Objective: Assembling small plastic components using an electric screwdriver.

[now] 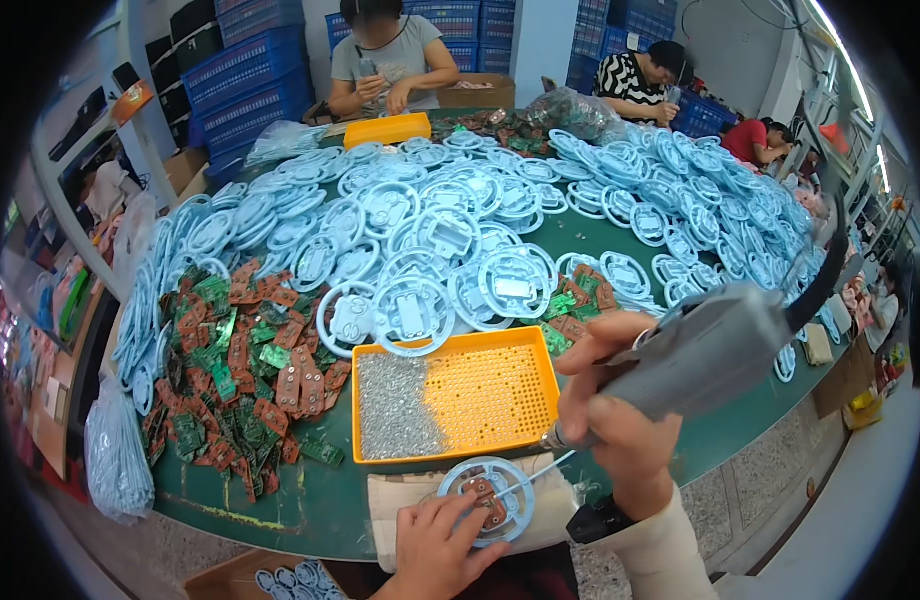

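Near the table's front edge, a light-blue round plastic housing (525,491) lies on a folded beige cloth (404,492). Inside its ring sits a small reddish-brown circuit board (491,510). My left hand (438,545) holds the housing down, fingers on the board and thumb along the lower rim. In my right hand (628,440) is a grey electric screwdriver (695,350), slanted with its cable end up to the right. Its thin bit points down-left and meets the board or ends just above it; I cannot tell which.
Beyond the cloth stands a yellow tray (460,457) with small silver screws (392,405) in its left part. Red and green circuit boards (250,370) are piled left. Blue housings (420,220) heap across the green table (320,510). Co-workers (395,70) sit at the far side.
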The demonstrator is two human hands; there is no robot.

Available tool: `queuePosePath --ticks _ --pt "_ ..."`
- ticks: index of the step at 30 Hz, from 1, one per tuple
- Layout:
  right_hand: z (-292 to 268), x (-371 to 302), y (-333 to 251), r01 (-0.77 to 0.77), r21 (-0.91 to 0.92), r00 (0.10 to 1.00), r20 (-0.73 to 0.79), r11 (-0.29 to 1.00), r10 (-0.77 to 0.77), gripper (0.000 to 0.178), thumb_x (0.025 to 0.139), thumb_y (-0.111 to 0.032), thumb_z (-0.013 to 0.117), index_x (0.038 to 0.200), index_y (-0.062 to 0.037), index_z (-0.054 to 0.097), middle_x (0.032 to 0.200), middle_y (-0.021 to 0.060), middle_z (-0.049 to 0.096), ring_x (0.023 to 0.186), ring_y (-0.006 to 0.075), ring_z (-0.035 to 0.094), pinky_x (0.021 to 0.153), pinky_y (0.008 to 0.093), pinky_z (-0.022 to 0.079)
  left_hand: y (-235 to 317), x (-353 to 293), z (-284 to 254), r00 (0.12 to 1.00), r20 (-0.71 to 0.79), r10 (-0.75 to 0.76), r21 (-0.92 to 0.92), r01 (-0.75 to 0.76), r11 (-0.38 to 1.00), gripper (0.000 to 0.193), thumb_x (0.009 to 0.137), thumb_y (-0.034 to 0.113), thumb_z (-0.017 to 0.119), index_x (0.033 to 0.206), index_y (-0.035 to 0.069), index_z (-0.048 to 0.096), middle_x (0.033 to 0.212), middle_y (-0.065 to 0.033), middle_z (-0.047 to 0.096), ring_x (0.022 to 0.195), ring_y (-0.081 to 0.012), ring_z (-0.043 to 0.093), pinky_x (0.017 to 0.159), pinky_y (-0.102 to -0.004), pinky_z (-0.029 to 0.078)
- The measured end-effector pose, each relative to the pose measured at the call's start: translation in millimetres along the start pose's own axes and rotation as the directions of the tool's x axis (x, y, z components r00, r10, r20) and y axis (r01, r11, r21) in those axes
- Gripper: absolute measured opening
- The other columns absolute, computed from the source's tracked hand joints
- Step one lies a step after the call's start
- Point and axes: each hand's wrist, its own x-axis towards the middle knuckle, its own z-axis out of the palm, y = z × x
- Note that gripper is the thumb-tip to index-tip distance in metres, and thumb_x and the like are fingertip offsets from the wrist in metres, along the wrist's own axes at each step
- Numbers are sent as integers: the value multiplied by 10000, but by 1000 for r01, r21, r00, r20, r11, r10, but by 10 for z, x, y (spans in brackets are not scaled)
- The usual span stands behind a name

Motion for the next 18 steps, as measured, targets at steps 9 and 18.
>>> queuePosePath --ticks 9,18 --pt "-255 -54 380 -30 -167 993 -121 986 9 445 773 31 641 1191 13 492 983 131 617 682 87 541 607 222 461 -20 105 -150 996 84 -16 -237 35 971 612 636 351 793 1158 99 594 1296 -134 511 1132 -326 490 921 -462 323" --pt "-284 -29 463 -101 -183 994 -70 978 90 488 769 45 636 1230 -13 487 1010 119 609 681 62 508 603 211 433 -152 119 -34 994 107 11 -250 16 968 593 611 343 804 1133 124 625 1312 -99 526 1162 -304 483 932 -455 327"
